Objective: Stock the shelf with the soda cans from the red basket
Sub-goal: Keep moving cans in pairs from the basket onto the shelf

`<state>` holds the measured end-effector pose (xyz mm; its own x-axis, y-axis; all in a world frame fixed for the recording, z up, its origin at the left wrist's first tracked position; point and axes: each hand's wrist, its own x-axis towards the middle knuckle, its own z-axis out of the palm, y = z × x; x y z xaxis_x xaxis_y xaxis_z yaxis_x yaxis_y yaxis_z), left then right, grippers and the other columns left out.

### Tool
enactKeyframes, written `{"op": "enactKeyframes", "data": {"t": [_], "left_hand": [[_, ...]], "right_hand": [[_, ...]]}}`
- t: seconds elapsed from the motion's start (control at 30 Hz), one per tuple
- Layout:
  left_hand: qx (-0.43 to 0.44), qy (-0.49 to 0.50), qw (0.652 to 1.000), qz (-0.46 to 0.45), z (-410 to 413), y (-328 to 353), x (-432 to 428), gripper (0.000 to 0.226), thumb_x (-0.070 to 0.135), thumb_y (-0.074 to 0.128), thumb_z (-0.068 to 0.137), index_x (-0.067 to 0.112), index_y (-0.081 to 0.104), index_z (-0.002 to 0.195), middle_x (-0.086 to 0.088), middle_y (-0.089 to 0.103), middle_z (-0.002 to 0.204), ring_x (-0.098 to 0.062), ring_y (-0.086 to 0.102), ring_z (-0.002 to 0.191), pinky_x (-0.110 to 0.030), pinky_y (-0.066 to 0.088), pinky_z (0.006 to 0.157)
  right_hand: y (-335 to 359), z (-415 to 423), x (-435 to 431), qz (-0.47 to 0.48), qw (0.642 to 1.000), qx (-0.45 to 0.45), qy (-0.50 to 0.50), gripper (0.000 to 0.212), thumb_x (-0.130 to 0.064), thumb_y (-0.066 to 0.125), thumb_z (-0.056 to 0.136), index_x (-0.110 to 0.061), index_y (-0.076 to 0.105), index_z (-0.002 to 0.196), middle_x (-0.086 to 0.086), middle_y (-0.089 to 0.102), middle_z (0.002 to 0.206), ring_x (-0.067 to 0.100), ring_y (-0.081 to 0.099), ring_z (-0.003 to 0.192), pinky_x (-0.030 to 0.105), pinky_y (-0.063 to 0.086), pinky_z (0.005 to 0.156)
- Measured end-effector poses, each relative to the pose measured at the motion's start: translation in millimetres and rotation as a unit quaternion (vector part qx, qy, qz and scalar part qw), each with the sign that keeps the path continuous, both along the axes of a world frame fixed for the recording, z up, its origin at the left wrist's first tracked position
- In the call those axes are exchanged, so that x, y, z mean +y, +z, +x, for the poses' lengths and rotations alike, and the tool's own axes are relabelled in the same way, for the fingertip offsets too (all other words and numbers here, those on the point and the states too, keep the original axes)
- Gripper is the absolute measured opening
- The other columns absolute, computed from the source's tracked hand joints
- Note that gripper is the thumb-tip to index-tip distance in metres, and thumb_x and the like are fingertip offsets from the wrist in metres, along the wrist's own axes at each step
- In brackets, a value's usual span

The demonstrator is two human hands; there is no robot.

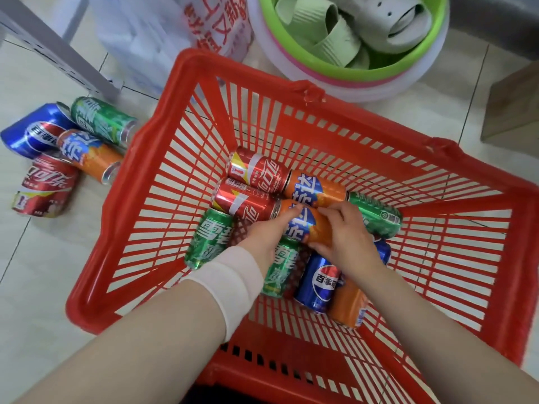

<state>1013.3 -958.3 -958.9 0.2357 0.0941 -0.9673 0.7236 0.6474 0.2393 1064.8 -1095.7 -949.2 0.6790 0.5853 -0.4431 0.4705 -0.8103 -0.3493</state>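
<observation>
1. The pale tiled floor (pixel 43 272) carries the red basket (pixel 122 182).
2. Left of the basket, a blue can (pixel 32 132), green can (pixel 102 121), orange can (pixel 87 156) and red can (pixel 46 188) lie clustered on their sides.
3. Stacked basins (pixel 379 86) and a white bag (pixel 140 39) stand behind the basket.

Green basin (pixel 385 61) of pale slippers (pixel 326 42) beside a red-printed plastic bag (pixel 204 24).

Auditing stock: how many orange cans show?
4: floor can left of the red basket; inside, back can, middle can (left hand touching, right hand gripping), front can. Others may be hidden.
</observation>
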Motion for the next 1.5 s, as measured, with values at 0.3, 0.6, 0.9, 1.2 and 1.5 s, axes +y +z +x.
{"op": "enactKeyframes", "data": {"t": [0.3, 0.6, 0.9, 1.2, 1.5], "left_hand": [[-0.028, -0.065, 0.986, 0.152, -24.6, 17.2, 5.3, 0.057, 0.037, 0.082, 0.062, 0.01, 0.057, 0.105, -0.003, 0.068, 0.099, -0.015, 0.065, 0.085, -0.028, 0.053, 0.074], [-0.082, -0.168, 0.95, 0.249, -32.5, 44.4, 35.7, 0.068, 0.04, 0.081, 0.061, 0.02, 0.041, 0.113, 0.008, 0.055, 0.104, -0.009, 0.056, 0.091, -0.019, 0.043, 0.068], [-0.137, -0.156, 0.951, 0.228, -60.6, 130.4, 44.0, 0.044, 0.031, 0.081, 0.064, 0.026, 0.052, 0.097, 0.007, 0.063, 0.101, -0.012, 0.064, 0.094, -0.032, 0.054, 0.082], [-0.178, -0.133, 0.951, 0.216, -99.1, 351.0, 38.5, 0.037, 0.026, 0.082, 0.063, 0.03, 0.056, 0.089, 0.012, 0.067, 0.089, -0.005, 0.066, 0.081, -0.025, 0.052, 0.069], [-0.285, -0.12, 0.922, 0.234, -118.2, 606.2, 29.6, 0.048, 0.032, 0.085, 0.052, 0.025, 0.058, 0.092, 0.004, 0.069, 0.087, -0.007, 0.066, 0.077, -0.023, 0.055, 0.064]], "right_hand": [[-21.5, 40.6, 19.6, -0.048, 0.995, -0.069, 0.051, 0.069, -0.026, 0.071, 0.078, -0.001, 0.041, 0.135, 0.018, 0.045, 0.133, 0.035, 0.037, 0.127, 0.041, 0.031, 0.107], [-44.8, 29.0, 52.7, -0.125, 0.987, -0.103, -0.001, 0.073, -0.021, 0.072, 0.076, 0.001, 0.033, 0.134, 0.02, 0.038, 0.132, 0.035, 0.034, 0.124, 0.037, 0.038, 0.098], [68.9, 11.6, 36.2, 0.003, 0.987, 0.009, -0.157, 0.079, -0.034, 0.081, 0.063, -0.004, 0.047, 0.127, 0.018, 0.044, 0.129, 0.032, 0.037, 0.124, 0.032, 0.028, 0.102], [342.3, -47.2, -5.3, 0.173, 0.902, 0.236, -0.317, 0.059, -0.017, 0.086, 0.058, -0.021, 0.055, 0.109, -0.006, 0.066, 0.099, -0.001, 0.061, 0.082, 0.015, 0.052, 0.077], [608.4, -89.2, -18.9, 0.257, 0.866, 0.247, -0.35, 0.067, -0.025, 0.089, 0.05, -0.019, 0.06, 0.11, -0.002, 0.071, 0.102, 0.016, 0.067, 0.093, 0.032, 0.054, 0.081]]}}
